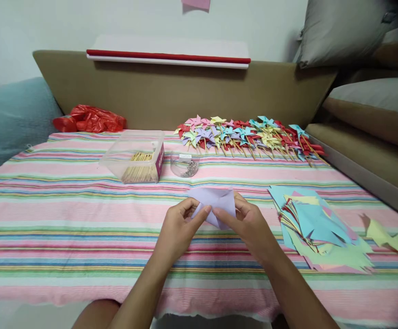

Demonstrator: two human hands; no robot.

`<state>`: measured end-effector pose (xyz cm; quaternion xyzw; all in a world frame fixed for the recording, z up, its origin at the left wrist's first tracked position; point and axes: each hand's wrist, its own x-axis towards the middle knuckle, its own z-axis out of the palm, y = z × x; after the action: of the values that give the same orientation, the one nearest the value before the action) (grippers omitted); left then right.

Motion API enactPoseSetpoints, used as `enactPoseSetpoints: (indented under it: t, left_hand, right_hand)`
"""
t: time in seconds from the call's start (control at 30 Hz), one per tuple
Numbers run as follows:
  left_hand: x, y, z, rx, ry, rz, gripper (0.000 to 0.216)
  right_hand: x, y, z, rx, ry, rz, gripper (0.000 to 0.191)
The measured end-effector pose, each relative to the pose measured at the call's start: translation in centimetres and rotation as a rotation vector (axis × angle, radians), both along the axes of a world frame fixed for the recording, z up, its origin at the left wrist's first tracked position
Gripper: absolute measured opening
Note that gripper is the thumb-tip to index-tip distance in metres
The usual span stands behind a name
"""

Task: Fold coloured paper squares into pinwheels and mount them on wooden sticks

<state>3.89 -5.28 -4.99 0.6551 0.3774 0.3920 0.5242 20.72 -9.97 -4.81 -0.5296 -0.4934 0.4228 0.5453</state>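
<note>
A lavender square of paper (216, 197) is held up between both hands over the striped cloth. My left hand (181, 221) pinches its left side, thumb on the near face and fingers behind. On the other side my right hand (248, 219) grips it the same way, with the two thumb tips nearly meeting at the paper's middle. Cuts or folds show as lines on the paper, but its lower part is partly covered by the thumbs. Beyond the hands stands a round clear tub (184, 165) with small metal pieces inside.
A clear plastic box (117, 157) holds wooden sticks. Several paper pinwheels (243, 133) lie in a heap at the back. Coloured paper sheets (325, 224) are stacked at right, near a yellow paper piece (390, 240). A red plastic bag (98, 119) sits back left.
</note>
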Motion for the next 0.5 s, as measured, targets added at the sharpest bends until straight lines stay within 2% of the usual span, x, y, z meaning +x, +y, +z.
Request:
enactPoseSetpoints:
  t: [0.3,0.4,0.5]
  left_hand:
    - [-1.1,0.6,0.4,0.028,0.143,-0.107,0.031]
    - [-1.2,0.7,0.4,0.011,0.130,-0.115,0.026]
    - [-0.8,0.7,0.4,-0.050,0.013,-0.081,0.021]
  right_hand:
    - [0.0,-0.1,-0.2,-0.117,-0.073,0.037,0.020]
    - [-0.3,0.0,-0.4,-0.118,-0.051,0.046,0.020]
    - [-0.7,0.2,-0.7,-0.125,0.024,-0.027,0.025]
